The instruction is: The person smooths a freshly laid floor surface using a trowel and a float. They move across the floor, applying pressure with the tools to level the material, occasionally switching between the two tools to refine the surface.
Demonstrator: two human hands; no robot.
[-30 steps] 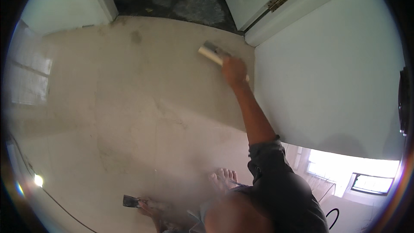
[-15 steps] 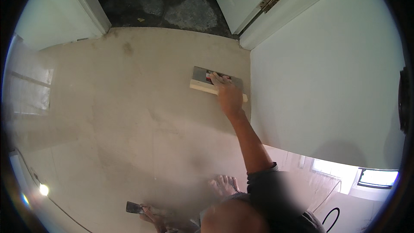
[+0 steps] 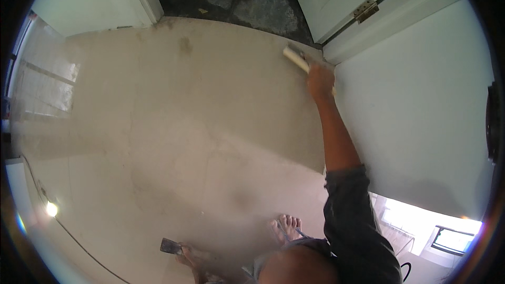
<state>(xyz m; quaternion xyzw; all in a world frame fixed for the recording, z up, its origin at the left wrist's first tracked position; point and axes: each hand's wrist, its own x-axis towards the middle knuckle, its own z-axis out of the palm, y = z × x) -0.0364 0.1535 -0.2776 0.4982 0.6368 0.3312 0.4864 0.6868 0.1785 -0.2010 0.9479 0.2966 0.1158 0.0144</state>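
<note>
Float (image 3: pixel 295 59), pale rectangular block, lies on the floor's far right corner, at the threshold by the white wall. No labels or signs show. L to R: bright lamp (image 3: pixel 51 209) w/ cord at lower left; left hand (image 3: pixel 185 255) low near the body, closed round a small dark scraper (image 3: pixel 169 245); bare foot (image 3: pixel 285 229); right hand (image 3: pixel 321 80) wrapped over the float, arm stretched out. Beige floor (image 3: pixel 173 126) dusty, wide open mid-room. White door w/ brass hinge (image 3: pixel 366 10) upper right.
</note>
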